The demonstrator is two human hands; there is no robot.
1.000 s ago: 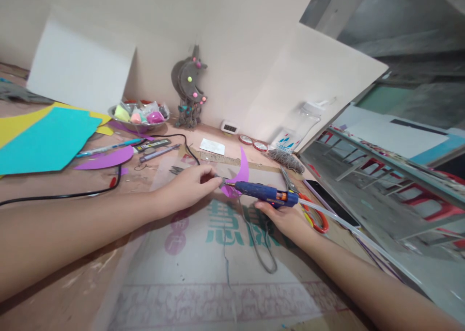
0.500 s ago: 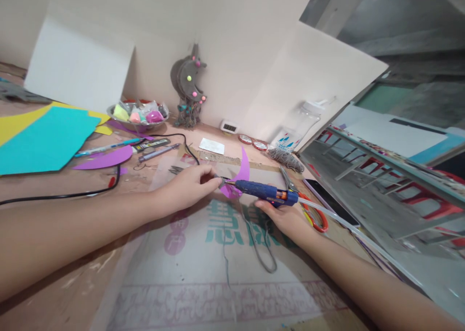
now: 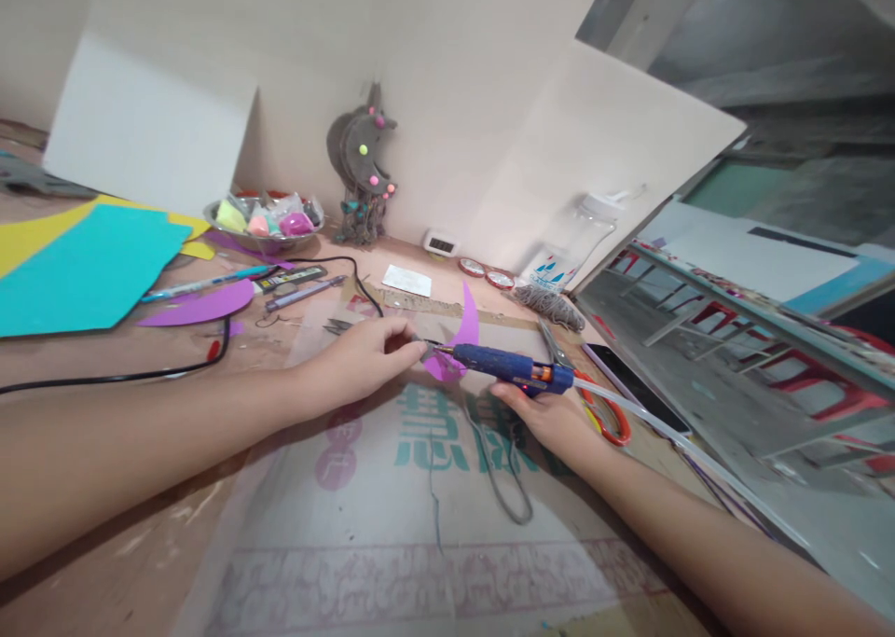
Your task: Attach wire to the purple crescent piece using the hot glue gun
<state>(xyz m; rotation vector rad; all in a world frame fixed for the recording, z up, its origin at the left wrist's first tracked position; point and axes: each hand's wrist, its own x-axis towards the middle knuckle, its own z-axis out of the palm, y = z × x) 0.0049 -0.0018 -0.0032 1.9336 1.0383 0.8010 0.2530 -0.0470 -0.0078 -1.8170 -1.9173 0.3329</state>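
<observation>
My right hand is wrapped around a blue hot glue gun, with a clear glue stick trailing out of its back end. The gun's nozzle points left, right at the fingertips of my left hand. Those fingers are pinched on the lower left end of a purple crescent cutout, whose other tip curves upward behind the gun. Something grey, seemingly yarn, covers the pinched end. A loose strand of grey yarn hangs below onto a printed translucent plastic sheet. Fingers partly hide the contact point.
Orange-handled scissors and a phone lie to the right. Behind are a grey yarn bundle, a bottle, a timer and a decorated grey moon. At left are a clay bowl, turquoise sheet and black cord.
</observation>
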